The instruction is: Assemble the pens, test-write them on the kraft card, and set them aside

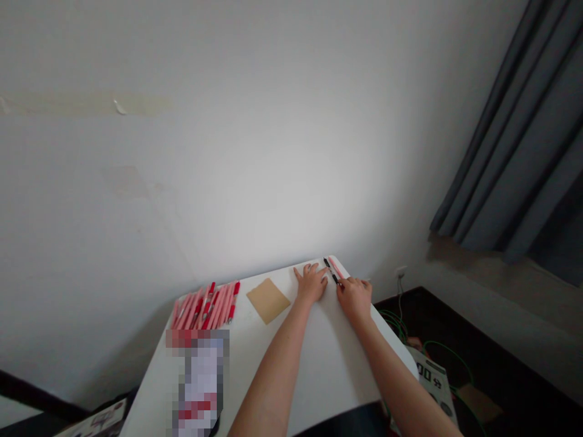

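Pens dominated the white table (328,370). Large bundle of pink and red pens (207,306) lay side by side, well left of the left fingers; overlap too heavy for a sure count. One brown square (268,301), flat, sat between bundle and left fingers. Pixelated patch (198,382) on the near side of the bundle, contents unreadable.

Left hand (312,284): palm down on the tabletop, fingers spread, the ones nearest the right hand close by the middle of one black pen (334,276); contact there could not be told. Right hand (356,297): thumb and forefinger pinched together at the pen's near end, remaining fingers bent. Pen slanted away from the right fingertips towards the table's far corner. One pink stick (336,267) lay just right of it, beyond the right fingers, roughly parallel.

Wall (291,152) closed off the space beyond both sets of fingers. Off the table, right of the right fingers: one socket (401,271) with a lead, green cables (394,321) looped on the dark floor (460,328), one printed box (435,382), interior hidden. Grey curtain (514,152) hung higher, farther right.
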Motion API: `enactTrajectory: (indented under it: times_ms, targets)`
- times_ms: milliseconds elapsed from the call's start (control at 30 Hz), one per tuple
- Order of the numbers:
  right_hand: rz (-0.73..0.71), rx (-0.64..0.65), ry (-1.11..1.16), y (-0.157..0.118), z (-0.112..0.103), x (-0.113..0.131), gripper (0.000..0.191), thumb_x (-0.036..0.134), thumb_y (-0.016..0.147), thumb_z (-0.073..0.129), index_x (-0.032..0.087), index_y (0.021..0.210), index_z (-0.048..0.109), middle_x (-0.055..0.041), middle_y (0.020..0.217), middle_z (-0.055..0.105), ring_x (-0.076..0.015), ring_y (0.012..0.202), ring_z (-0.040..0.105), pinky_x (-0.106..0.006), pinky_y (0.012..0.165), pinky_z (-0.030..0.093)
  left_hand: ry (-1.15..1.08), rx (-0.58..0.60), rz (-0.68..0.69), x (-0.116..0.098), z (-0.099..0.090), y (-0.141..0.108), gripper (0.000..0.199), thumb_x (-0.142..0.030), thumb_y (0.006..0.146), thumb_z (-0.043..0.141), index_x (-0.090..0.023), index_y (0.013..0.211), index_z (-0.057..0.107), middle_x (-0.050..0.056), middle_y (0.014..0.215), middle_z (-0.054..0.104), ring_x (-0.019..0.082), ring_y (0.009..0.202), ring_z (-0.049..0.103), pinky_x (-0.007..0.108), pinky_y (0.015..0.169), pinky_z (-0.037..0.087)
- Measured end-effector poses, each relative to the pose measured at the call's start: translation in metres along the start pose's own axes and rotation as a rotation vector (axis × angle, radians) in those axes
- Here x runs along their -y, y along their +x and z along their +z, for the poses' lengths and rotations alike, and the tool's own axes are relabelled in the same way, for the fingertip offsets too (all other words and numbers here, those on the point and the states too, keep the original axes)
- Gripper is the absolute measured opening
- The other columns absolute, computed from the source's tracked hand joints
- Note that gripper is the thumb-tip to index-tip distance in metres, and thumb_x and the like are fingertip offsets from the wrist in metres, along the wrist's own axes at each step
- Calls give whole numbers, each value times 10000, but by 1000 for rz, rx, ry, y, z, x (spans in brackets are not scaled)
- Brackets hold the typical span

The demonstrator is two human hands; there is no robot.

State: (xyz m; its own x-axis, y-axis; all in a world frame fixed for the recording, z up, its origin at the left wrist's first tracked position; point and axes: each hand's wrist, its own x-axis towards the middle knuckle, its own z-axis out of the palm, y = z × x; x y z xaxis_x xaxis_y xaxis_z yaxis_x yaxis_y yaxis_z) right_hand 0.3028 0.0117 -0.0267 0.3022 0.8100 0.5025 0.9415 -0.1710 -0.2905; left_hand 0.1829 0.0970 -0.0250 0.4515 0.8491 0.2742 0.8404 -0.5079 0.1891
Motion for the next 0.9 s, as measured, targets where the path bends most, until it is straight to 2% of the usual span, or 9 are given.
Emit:
enactTrajectory:
  times_ms: [267,900]
  targets:
    - [27,-9,-1,-1,-1,-1,230,208,872,481,196,938,702,-72,912,711,-195,896,600,-366,923,229,13,21,12,1,-1,-1,424,-459,916,316,-477,1323,432,-3,1456,416,286,1349,299,728,1073,120]
    - [89,-1,-1,0,-4,0,249,203,893,439,188,914,687,-74,906,708,-203,904,573,-399,944,185,19,36,15,-1,-5,-4,438,-519,916,270,-535,1344,360,-17,1496,362,311,1382,256,730,1070,100]
